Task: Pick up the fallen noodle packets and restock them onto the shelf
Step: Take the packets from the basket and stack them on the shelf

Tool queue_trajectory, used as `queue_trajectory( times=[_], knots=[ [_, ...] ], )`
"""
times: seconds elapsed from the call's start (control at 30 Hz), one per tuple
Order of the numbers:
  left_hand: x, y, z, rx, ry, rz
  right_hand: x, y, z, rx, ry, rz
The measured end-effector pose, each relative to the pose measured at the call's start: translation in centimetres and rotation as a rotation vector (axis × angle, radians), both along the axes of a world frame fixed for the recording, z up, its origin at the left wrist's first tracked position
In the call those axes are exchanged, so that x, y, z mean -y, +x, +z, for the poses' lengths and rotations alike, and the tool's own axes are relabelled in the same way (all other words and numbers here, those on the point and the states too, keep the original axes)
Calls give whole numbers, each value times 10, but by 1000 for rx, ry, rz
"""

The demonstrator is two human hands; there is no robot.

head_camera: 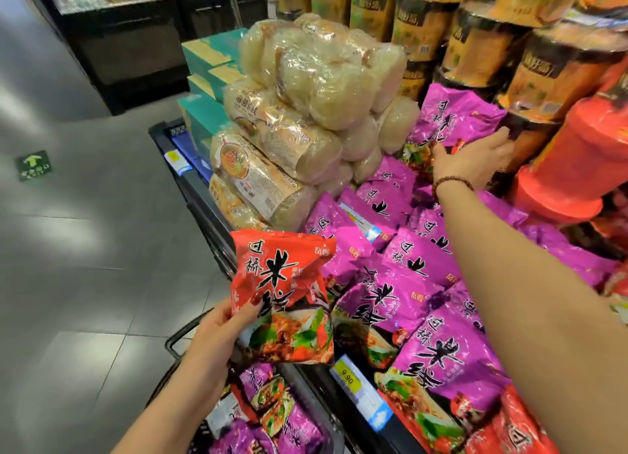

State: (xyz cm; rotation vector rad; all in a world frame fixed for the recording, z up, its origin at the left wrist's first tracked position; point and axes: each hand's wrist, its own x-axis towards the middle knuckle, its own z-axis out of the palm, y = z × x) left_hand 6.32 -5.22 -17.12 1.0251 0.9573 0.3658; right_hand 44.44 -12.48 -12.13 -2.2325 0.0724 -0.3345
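Note:
My left hand [217, 338] grips a red noodle packet [285, 294] by its lower left corner, holding it upright over the shelf's front edge. My right hand [475, 161], with a bead bracelet on the wrist, reaches far across the shelf and holds the lower edge of a purple noodle packet [455, 117] standing at the back. Several purple packets [401, 283] lie piled on the shelf [306, 379] between my arms. More purple packets [272, 416] sit in a basket below my left hand.
Clear-wrapped bundles of pale noodles [306, 113] are stacked at the shelf's left end, with teal boxes [204, 90] behind. Brown cup noodle tubs [475, 45] and red tubs [577, 161] stand at the back right. A price tag [353, 382] marks the shelf edge. Grey tiled floor [85, 249] lies left.

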Motion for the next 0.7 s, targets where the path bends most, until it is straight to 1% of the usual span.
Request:
queue_trajectory(
  times=[0.03,0.07,0.1,0.13,0.17,0.23,0.27,0.37,0.47,0.53,0.6,0.67,0.7],
  knots=[
    [1,1,0,1,-1,-2,2,-3,-2,140,-65,-9],
    [1,2,0,6,-4,-5,1,-11,-4,295,-120,31],
    [1,2,0,7,-6,-8,1,-12,-14,413,-214,117],
    [1,3,-1,17,-10,-10,6,-13,-26,497,-349,227],
    [1,2,-2,25,-13,-10,9,-11,-38,516,-469,355],
    [2,1,-3,37,-10,-11,14,-1,-57,476,-607,538],
    [2,-1,-4,38,-7,-5,16,2,-60,444,-635,575],
    [3,-7,-8,45,-21,33,15,8,-57,264,-667,652],
    [8,-15,-9,36,-29,28,15,12,-46,161,-685,699],
    [8,-21,-10,70,-37,4,18,10,-39,131,-648,728],
    [10,-23,-7,76,-58,-31,24,0,-28,150,-555,764],
    [6,-23,-9,101,-59,-66,35,-21,-13,154,-481,800],
    [5,-20,-6,116,-45,-92,42,-36,-5,115,-452,820]
  ],
)
